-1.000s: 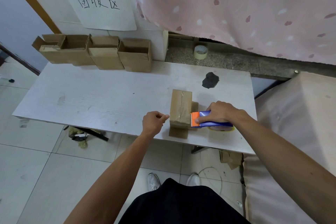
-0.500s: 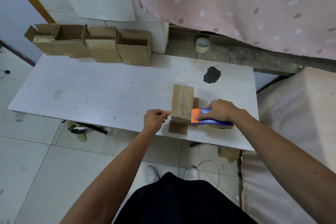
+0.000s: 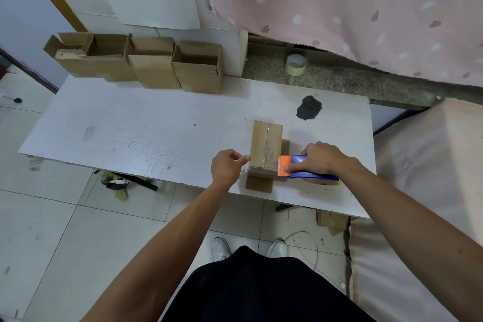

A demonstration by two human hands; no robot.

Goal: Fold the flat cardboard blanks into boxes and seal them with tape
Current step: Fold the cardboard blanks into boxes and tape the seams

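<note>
A small brown cardboard box (image 3: 265,146) stands on the white table (image 3: 146,133) near its front edge, with clear tape along its top seam. My right hand (image 3: 320,158) grips a blue tape dispenser (image 3: 311,171) whose orange blade end touches the box's near right corner. My left hand (image 3: 226,166) sits at the box's near left corner, thumb and forefinger pinching what looks like the tape end there. A flap of the box (image 3: 258,184) lies flat on the table under its front.
Several folded open boxes (image 3: 146,63) stand in a row at the table's back left against the wall. A spare tape roll (image 3: 295,65) lies on the stone ledge behind. A dark patch (image 3: 309,108) marks the table. A padded seat (image 3: 428,165) is at right.
Both hands and the dispenser stay at the box's near end; only the camera view has shifted slightly.
</note>
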